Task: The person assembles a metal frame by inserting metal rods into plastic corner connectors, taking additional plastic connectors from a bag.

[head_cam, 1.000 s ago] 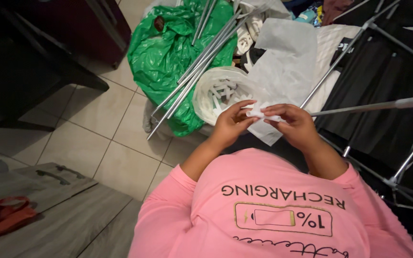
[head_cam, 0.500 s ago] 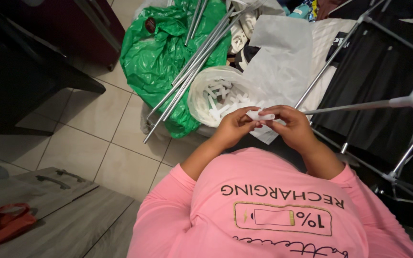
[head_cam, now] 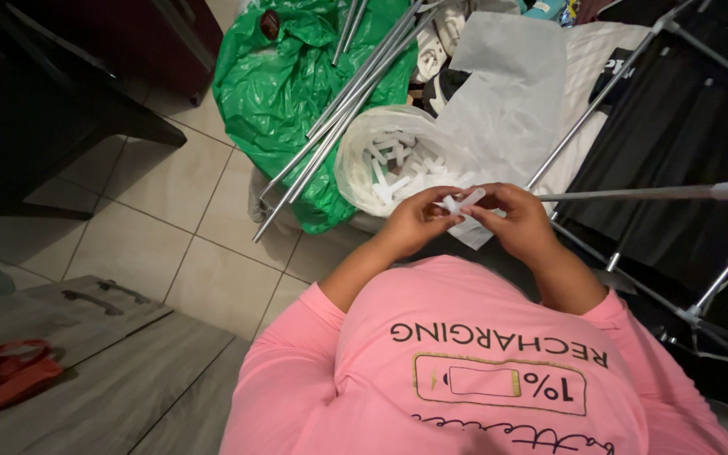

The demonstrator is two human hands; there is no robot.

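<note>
- Nearest to me, low in the head view, is the pink sleeve and shirt front (head_cam: 465, 371); to the near left a grey wooden desk (head_cam: 103, 379) carries a red strap or bag (head_cam: 2, 383) at its left edge.
- Just beyond the shirt my two hands meet over the floor. My left hand (head_cam: 410, 221) is curled, fingertips pinched on one end of a small white plastic piece (head_cam: 458, 202); my right hand (head_cam: 516, 221) is curled too, thumb and fingers closed on its other end. Both hands are gripping that piece, neither is open.
- So the piece sits between the two hands, right in the middle, in the air above the edge of the white bag.
- My judgement of the risk: the piece is small and held only by fingertips, so a slip or a hard squeeze could pop it out onto the tiled floor (head_cam: 170, 244) or into the dark gap by the black rack (head_cam: 684, 126) at right.
- Just beyond the hands, a white plastic bag (head_cam: 398, 160) holds many like white pieces; a dropped one would be lost among them.
- Farther left, metal rods (head_cam: 339, 109) lean across a green plastic bag (head_cam: 288, 93); a nudge could send them sliding.
</note>
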